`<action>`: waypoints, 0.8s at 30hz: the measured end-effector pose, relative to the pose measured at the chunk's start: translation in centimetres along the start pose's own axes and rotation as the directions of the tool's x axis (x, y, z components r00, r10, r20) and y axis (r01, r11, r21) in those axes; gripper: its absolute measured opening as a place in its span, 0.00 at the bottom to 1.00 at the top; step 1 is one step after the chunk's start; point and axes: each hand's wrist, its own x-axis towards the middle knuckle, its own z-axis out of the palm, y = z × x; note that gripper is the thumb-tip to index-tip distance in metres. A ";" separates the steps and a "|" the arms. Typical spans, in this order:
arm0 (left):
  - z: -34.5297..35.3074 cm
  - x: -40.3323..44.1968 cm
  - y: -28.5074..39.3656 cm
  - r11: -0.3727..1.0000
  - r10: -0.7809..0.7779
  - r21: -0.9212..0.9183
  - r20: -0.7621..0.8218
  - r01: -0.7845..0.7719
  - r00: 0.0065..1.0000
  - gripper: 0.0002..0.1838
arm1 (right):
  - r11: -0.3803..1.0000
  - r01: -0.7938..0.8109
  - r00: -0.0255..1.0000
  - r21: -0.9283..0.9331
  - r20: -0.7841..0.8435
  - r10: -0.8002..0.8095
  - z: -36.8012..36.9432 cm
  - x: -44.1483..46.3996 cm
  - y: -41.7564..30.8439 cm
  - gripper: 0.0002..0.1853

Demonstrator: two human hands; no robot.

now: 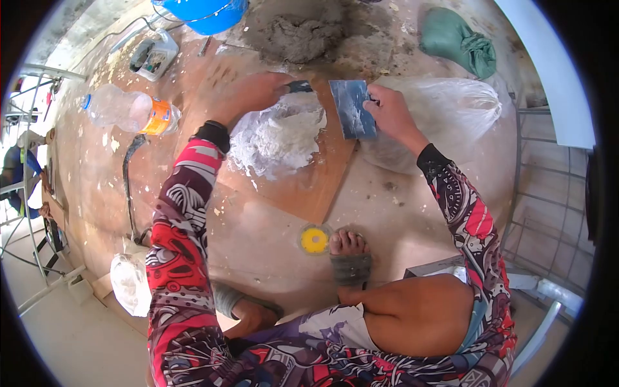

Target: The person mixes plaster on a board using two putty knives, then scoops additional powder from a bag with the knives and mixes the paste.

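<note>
My left hand is closed round the handle of a dark trowel, at the upper edge of a white powdery heap. The heap lies on a brown board. To its right, my right hand grips a flat rectangular blade smeared with white, its thumb on the blade's face. The blade is held over the board's right edge, beside a clear plastic bag lying on the floor.
A clear bottle, a cut jug and a blue bucket stand or lie upper left. Behind are a grey heap and a green sack. A yellow disc lies near my foot. Another person is far left.
</note>
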 end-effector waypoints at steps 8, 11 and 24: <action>1.7 -0.9 4.9 0.927 0.267 0.188 0.278 -0.325 0.923 0.09 | 0.999 -0.017 1.000 -0.047 0.007 0.017 1.2 -1.0 3.7 0.12; -1.0 -2.9 5.1 0.856 0.284 0.304 0.398 -0.418 0.872 0.10 | 0.999 -0.032 0.999 0.023 0.025 0.031 1.8 -0.9 3.6 0.10; -1.8 -18.6 0.7 0.696 -0.678 -0.358 -0.041 0.623 0.734 0.08 | 0.979 -0.032 0.997 0.202 0.069 0.018 2.6 -0.7 -1.3 0.11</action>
